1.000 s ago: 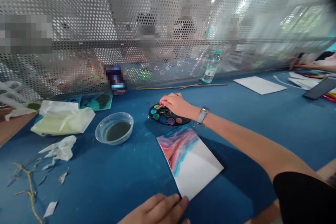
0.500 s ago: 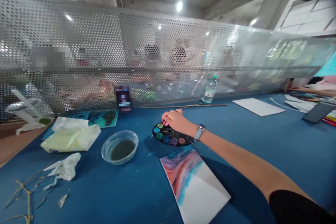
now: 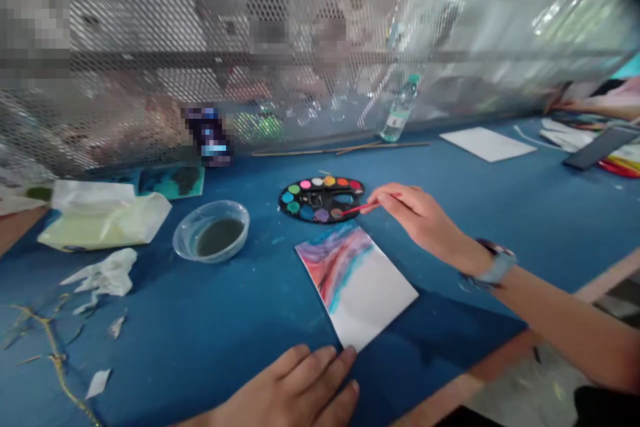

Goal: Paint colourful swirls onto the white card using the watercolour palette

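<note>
My right hand [image 3: 417, 217] pinches a thin red paintbrush [image 3: 373, 205]. The brush tip points left over the brownish pan at the near right of a black oval paint palette [image 3: 300, 198]. Several round colour pans line the palette's rim. Just in front of it lies a white canvas panel [image 3: 373, 287], painted in purple, red and turquoise at its far left part and white elsewhere. My left hand [image 3: 295, 390] rests flat on the table with fingers stretched out, its fingertips at the panel's near corner.
Left of the palette stands a clear plastic bowl [image 3: 183, 235] of dark water. A tissue pack [image 3: 103, 223], a crumpled tissue [image 3: 110, 273] and a dry twig [image 3: 57, 360] lie farther left. A water bottle [image 3: 399, 113], thin sticks [image 3: 345, 149] and a white panel [image 3: 487, 145] are behind.
My right hand with the paintbrush has moved right, from the palette's far left pans to its near right pan. My left hand has come into view. The camera has tilted down.
</note>
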Motion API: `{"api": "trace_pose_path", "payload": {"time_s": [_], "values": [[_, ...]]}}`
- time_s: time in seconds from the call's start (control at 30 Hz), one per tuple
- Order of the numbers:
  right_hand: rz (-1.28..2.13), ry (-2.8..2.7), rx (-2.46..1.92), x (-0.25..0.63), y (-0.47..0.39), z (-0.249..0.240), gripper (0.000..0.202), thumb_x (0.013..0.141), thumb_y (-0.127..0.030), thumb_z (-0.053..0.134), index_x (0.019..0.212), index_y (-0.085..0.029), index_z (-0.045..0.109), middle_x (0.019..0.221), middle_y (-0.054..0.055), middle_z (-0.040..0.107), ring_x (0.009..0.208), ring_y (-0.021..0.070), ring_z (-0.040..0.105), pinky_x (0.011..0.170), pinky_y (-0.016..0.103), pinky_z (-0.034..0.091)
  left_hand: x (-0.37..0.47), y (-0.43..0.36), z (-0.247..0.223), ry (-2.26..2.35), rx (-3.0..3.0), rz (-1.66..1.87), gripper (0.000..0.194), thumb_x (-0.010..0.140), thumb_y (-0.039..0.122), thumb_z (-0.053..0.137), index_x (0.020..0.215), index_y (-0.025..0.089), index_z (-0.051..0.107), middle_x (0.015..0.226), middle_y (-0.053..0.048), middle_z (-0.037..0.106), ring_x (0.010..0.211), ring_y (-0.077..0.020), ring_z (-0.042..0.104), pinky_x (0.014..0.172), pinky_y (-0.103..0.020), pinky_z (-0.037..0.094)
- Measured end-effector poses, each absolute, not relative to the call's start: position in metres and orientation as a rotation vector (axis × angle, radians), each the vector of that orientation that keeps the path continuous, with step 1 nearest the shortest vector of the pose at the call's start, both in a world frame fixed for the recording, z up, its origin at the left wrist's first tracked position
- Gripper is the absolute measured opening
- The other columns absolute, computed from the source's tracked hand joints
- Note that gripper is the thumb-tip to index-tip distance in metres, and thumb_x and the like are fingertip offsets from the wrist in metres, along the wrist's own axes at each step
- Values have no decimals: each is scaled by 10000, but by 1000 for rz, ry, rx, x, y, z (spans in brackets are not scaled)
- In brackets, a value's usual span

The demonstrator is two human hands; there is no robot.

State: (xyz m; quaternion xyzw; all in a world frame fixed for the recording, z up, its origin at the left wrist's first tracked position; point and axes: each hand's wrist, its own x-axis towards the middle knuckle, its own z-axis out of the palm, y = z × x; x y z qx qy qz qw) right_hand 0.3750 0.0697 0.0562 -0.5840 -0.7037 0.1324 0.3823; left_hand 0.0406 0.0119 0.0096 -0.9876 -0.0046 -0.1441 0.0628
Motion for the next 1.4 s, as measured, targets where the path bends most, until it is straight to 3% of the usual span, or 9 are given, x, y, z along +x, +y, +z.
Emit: {"api": "trace_pose_path", "payload": {"time_s": [0.17, 0.33, 0.43, 0.57, 0.7, 1.0, 1.1, 1.27, 1.4], "values": [[12, -1829, -1584, 370, -36, 27, 216, 1067, -220, 485, 1089, -296, 687, 1036, -19, 773, 1024, 172, 705, 957, 360, 397, 40, 5, 10, -117, -3033, -384, 357, 1123, 308, 417, 1378, 232, 654, 1466, 5, 642, 1345, -184, 520, 1034, -329, 383], [-106, -1902, -1636, 341, -69, 14, 258, 1051, -141, 477, 1195, -275, 645, 1056, 0, 759, 1059, 172, 671, 952, 368, 354, 43, 4, 11, -145, -3026, -383, 338, 1106, 340, 480, 1377, 250, 659, 1466, 10, 642, 1369, -193, 487, 1051, -331, 360], [107, -2009, -1552, 328, -74, 14, 290, 1057, -137, 436, 1243, -261, 619, 1093, 2, 756, 1116, 158, 647, 962, 354, 341, 44, 5, 15, -130, -3043, -383, 338, 1112, 343, 463, 1357, 241, 672, 1435, 4, 665, 1354, -196, 496, 1054, -334, 350], [14, -1926, -1600, 323, -74, 14, 293, 1050, -111, 440, 1236, -255, 615, 1067, -5, 755, 1094, 151, 627, 956, 345, 324, 44, 3, 16, -122, -3074, -369, 375, 1123, 386, 431, 1386, 244, 657, 1446, 8, 661, 1360, -202, 494, 1075, -350, 330], [172, -1992, -1511, 321, -72, 14, 274, 1055, -145, 435, 1224, -258, 619, 1074, -8, 742, 1090, 143, 632, 962, 332, 346, 42, 0, 14, -139, -3075, -390, 378, 1128, 377, 415, 1355, 233, 679, 1424, 3, 677, 1346, -211, 505, 1080, -362, 324], [-2, -2000, -1555, 328, -69, 16, 296, 1036, -89, 441, 1210, -231, 634, 1037, 7, 772, 1037, 173, 673, 920, 389, 324, 46, 7, 11, -80, -3076, -486, 366, 1127, 341, 398, 1320, 228, 688, 1396, -9, 686, 1322, -214, 515, 1050, -358, 339], [-261, -1843, -1720, 335, -64, 15, 265, 1035, -92, 486, 1188, -227, 656, 1014, 17, 764, 982, 179, 677, 891, 397, 315, 42, 4, 4, -120, -3086, -503, 390, 1127, 349, 393, 1341, 202, 684, 1434, -54, 660, 1348, -228, 501, 1065, -375, 328], [-71, -1890, -1697, 337, -64, 14, 280, 1050, -112, 449, 1202, -252, 638, 1045, -4, 768, 1034, 174, 678, 930, 390, 338, 28, -4, -14, -133, -3130, -416, 473, 1050, 459, 577, 1469, 243, 604, 1539, -53, 578, 1457, -252, 424, 1146, -389, 299], [-49, -1911, -1695, 337, -65, 18, 274, 1058, -131, 445, 1219, -257, 629, 1052, -3, 753, 1042, 164, 670, 915, 367, 348, 21, -9, -26, -167, -3136, -362, 595, 1027, 514, 583, 1543, 221, 540, 1644, -71, 460, 1525, -277, 367, 1221, -378, 283]]}}
